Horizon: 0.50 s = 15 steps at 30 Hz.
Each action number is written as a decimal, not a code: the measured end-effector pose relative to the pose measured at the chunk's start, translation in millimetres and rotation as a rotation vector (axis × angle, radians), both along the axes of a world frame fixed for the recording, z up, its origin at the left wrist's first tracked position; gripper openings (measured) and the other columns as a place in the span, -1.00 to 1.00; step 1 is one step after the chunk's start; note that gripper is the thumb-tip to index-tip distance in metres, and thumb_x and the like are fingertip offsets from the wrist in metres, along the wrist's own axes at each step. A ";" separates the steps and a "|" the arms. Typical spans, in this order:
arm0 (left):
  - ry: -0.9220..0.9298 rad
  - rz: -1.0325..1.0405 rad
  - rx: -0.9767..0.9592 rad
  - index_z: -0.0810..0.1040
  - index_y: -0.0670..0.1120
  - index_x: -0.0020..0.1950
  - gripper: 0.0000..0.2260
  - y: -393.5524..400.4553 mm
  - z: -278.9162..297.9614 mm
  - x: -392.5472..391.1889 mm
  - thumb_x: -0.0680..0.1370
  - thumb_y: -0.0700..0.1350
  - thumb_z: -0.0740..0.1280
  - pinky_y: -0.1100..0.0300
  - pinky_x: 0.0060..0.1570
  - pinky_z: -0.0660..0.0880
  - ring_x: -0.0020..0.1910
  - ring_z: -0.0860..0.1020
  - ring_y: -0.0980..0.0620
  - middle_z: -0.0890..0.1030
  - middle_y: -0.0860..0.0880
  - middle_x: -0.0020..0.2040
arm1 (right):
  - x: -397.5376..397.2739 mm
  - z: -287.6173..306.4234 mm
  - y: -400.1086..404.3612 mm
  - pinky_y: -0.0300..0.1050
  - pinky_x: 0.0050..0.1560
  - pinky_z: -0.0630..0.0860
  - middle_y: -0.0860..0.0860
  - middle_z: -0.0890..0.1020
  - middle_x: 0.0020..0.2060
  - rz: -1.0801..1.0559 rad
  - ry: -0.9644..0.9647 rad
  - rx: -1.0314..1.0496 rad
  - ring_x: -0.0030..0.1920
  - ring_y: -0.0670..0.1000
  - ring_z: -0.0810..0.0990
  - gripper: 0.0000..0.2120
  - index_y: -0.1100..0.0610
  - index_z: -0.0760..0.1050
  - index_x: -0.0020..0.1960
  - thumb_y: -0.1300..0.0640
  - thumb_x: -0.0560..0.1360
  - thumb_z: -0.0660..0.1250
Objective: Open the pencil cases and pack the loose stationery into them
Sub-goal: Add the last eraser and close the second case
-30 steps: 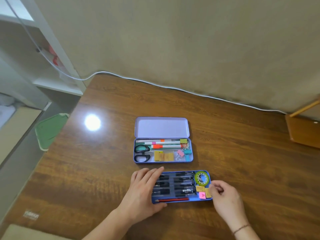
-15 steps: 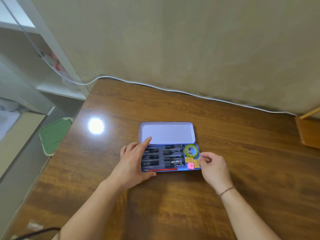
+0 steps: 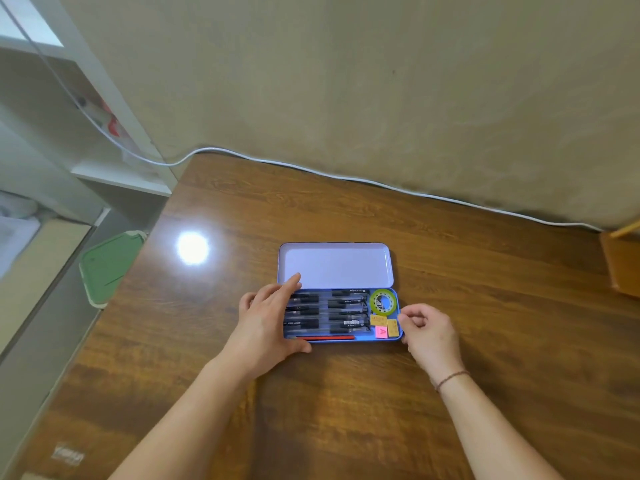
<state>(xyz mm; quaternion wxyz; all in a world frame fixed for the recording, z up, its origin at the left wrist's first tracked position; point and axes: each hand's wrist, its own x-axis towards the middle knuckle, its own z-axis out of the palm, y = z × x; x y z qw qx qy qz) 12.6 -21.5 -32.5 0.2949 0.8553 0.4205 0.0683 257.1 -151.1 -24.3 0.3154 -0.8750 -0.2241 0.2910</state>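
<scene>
A blue pencil-case tray (image 3: 346, 341) lies in the middle of the wooden table (image 3: 485, 306), directly in front of an open pale lid (image 3: 336, 265). It holds several black pens (image 3: 346, 313), a green tape roll (image 3: 383, 301), a red pencil (image 3: 329, 338), yellow erasers (image 3: 378, 320) and a pink one (image 3: 381, 331). My left hand (image 3: 266, 320) grips the tray's left end, fingers lying over the pens and thumb at the front edge. My right hand (image 3: 429, 330) pinches the tray's right edge. Whatever lies under the tray is hidden.
A white cable (image 3: 346, 178) runs along the table's far edge by the wall. A green tray (image 3: 110, 268) sits off the table's left side, below a white shelf (image 3: 121, 174). A wooden piece (image 3: 623, 261) stands at the right edge.
Both hands carried the pen tray away from me and set it over the case with the scissors and markers, which is now covered. The view shifted with the movement.
</scene>
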 end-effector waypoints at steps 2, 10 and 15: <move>0.033 0.048 -0.003 0.07 0.18 0.56 0.00 -2.2 0.1 0.6 0.27 0.26 0.56 0.08 0.41 0.02 0.47 0.11 0.00 0.28 0.06 0.50 | -0.9 -1.3 -0.1 -0.23 -0.36 0.49 -0.01 0.66 -0.20 -0.002 0.006 0.013 -0.14 0.02 0.65 -0.95 0.02 0.56 -0.09 0.16 0.51 0.36; -0.272 0.209 -0.204 0.17 0.20 0.53 -0.28 7.2 8.3 4.7 0.44 0.33 0.35 0.12 0.41 0.04 0.50 0.04 0.20 0.14 0.16 0.53 | 19.9 13.9 16.6 -0.21 -0.16 0.48 -0.12 0.62 0.09 -0.022 0.037 0.052 0.01 -0.11 0.56 -0.82 -0.06 0.56 0.12 -0.02 0.53 0.31; -0.471 0.562 -0.607 0.16 0.04 0.57 -0.32 26.6 15.3 23.0 0.55 0.38 0.09 0.14 0.39 0.19 0.48 0.28 0.02 0.37 0.05 0.46 | 17.6 34.6 48.9 -0.37 -0.16 0.37 -0.09 0.39 0.40 0.073 0.445 0.159 0.18 -0.17 0.42 -0.44 -0.04 0.18 0.50 -0.24 0.56 0.08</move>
